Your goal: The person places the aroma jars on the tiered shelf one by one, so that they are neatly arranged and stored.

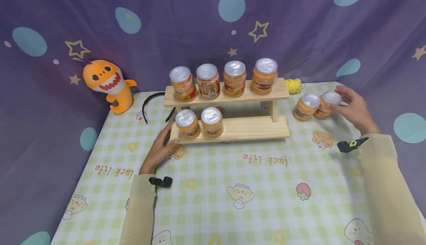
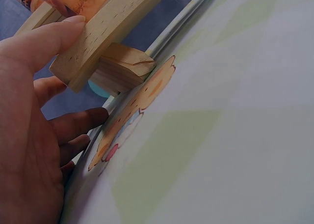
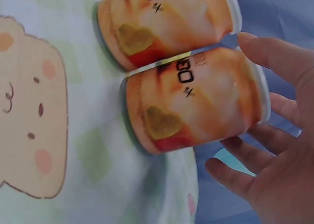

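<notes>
**Two loose jars on the right, six on the rack**

From the head cam: the wooden rack (image 1: 233,126) sits mid-table on the checked cloth (image 1: 233,186), four jars along the top shelf and two on the left end of the bottom one. The left hand (image 1: 159,147) rests at the bottom shelf's left corner, fingers straight. The left wrist cam shows what the head cam can't: the thumb (image 2: 54,35) lies right against the shelf edge (image 2: 98,32), the other fingers loose underneath, gripping nothing.

Over on the right, two more jars stand touching each other beside the rack. The right hand (image 1: 354,108) is at the outer jar (image 1: 327,104), next to the inner jar (image 1: 306,106). The right wrist cam shows the fingers (image 3: 274,155) spread and lightly curved around that jar's (image 3: 196,101) lid end, touching it, not closed. An orange shark plush (image 1: 106,82) sits at the back left.
</notes>
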The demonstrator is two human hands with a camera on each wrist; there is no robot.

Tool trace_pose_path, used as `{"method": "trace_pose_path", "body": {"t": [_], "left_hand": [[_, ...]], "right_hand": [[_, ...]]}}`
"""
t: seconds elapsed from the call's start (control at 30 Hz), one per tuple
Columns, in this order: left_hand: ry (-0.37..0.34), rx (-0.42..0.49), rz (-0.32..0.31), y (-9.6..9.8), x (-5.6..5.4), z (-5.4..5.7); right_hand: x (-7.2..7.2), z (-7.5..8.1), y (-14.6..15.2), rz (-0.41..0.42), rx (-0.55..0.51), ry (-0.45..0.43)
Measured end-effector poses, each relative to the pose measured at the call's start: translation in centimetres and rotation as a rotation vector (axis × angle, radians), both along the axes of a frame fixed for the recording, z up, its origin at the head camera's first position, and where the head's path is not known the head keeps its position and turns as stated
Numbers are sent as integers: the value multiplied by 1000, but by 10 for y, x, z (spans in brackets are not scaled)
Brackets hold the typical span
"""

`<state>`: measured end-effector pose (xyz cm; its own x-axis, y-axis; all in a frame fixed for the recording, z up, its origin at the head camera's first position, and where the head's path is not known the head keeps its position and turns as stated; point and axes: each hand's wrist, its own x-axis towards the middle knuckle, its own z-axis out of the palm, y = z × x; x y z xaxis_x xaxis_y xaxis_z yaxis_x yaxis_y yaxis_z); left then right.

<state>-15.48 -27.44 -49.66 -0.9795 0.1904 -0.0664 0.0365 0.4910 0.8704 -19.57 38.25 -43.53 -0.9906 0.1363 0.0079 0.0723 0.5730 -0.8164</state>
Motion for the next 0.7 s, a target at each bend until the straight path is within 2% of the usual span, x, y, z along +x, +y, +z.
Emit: {"method": "trace_pose_path", "body": {"t": [0.17, 0.33, 0.4, 0.6, 0.67, 0.7], "left_hand": [[-6, 4, 5, 0, -1, -1], [-23, 12, 8, 0, -1, 0], [-32, 11, 6, 2, 0, 5], [-40, 4, -10, 12, 10, 31], [-40, 13, -11, 13, 11, 33], [-33, 15, -11, 12, 10, 29]], "right_hand": [[-4, -7, 2, 25, -17, -54], [-6, -15, 2, 13, -91, -23], [-7, -17, 2, 9, -112, -8], [-8, -23, 4, -15, -141, -10], [-8, -24, 4, -31, -142, -7], [-8, -25, 4, -38, -143, 0]]}}
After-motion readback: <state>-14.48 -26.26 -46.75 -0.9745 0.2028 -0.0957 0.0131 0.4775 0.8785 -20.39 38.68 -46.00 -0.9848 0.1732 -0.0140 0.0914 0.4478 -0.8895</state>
